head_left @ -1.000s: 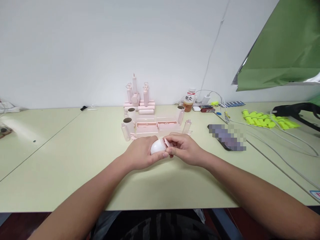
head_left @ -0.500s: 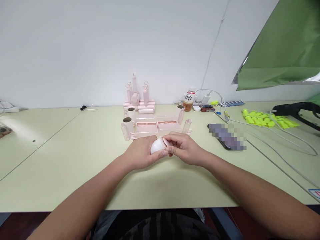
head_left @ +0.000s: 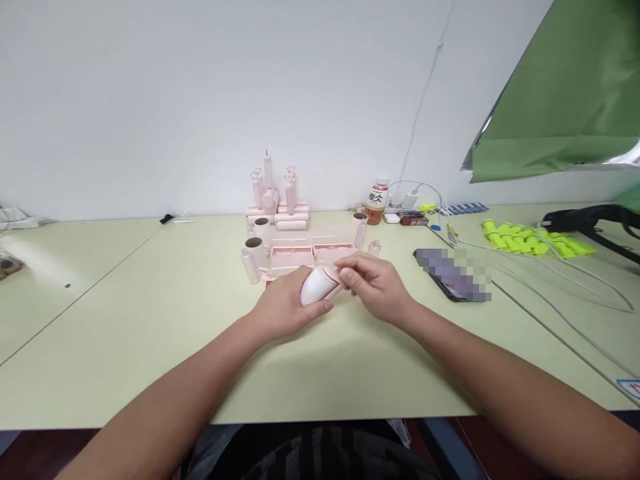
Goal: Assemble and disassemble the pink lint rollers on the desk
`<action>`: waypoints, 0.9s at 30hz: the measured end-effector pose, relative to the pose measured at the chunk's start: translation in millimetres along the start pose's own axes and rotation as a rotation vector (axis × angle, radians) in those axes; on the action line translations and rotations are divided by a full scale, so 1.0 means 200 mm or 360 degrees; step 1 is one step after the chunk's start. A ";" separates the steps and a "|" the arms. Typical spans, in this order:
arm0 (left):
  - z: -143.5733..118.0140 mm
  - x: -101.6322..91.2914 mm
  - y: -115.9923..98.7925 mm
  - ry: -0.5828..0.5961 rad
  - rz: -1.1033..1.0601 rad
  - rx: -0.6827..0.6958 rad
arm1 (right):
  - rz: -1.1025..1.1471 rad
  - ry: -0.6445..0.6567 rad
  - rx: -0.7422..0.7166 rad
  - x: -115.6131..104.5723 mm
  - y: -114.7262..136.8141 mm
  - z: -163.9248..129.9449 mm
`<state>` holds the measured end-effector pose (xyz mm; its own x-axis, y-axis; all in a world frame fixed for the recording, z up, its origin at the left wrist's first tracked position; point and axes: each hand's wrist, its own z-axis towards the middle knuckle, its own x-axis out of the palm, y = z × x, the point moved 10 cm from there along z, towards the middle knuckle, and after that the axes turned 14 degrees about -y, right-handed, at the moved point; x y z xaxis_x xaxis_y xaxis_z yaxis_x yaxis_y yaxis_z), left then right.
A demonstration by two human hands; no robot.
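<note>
A lint roller [head_left: 315, 288] with a white sheet roll and a pink end lies tilted across my left hand [head_left: 281, 303], whose fingers and thumb wrap round it. My right hand [head_left: 381, 288] pinches at the roller's pink end with bent fingers and thumb; the exact grip is partly hidden. Just beyond the hands sit open pink cases [head_left: 293, 255]. White rolls with brown cardboard cores [head_left: 257, 252] stand left of the cases, near a clear pink tube [head_left: 250, 265]. Another cored roll [head_left: 359, 230] stands on the right side.
Pink lint rollers and boxes [head_left: 291, 219] are stacked against the wall. Rightward are a labelled bottle [head_left: 377, 202], a phone [head_left: 450, 275], white cables [head_left: 540, 263], several yellow pieces [head_left: 525, 238] and a black strap-like object [head_left: 595, 220]. The table's front edge runs before my body.
My right hand has shifted slightly up and right along the roller's end. The roller has tilted upward in my left hand, and more of its white side and pink end shows.
</note>
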<state>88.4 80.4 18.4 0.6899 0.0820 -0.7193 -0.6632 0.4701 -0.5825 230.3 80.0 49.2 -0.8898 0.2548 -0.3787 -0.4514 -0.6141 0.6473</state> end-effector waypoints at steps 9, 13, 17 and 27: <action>0.02 -0.09 0.08 -0.0295 -0.0249 -0.0219 | -0.1053 -0.0263 0.0313 -0.41 -0.32 0.21; 0.02 -0.10 0.09 -0.0328 -0.0364 -0.0230 | -0.1094 0.0042 0.0431 -0.31 -0.44 0.18; 0.02 -0.09 0.09 -0.0320 -0.0501 -0.0295 | -0.1063 0.0129 0.0457 -0.26 -0.45 0.15; 0.04 -0.07 0.18 -0.0437 -0.1043 -0.0497 | -0.0880 -0.0146 0.0402 -0.30 -0.31 0.17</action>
<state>57.0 102.9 10.9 0.9898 0.1064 -0.0950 -0.1176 0.2318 -0.9656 310.4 127.6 53.8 -0.5162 0.5553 -0.6520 -0.8400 -0.1795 0.5121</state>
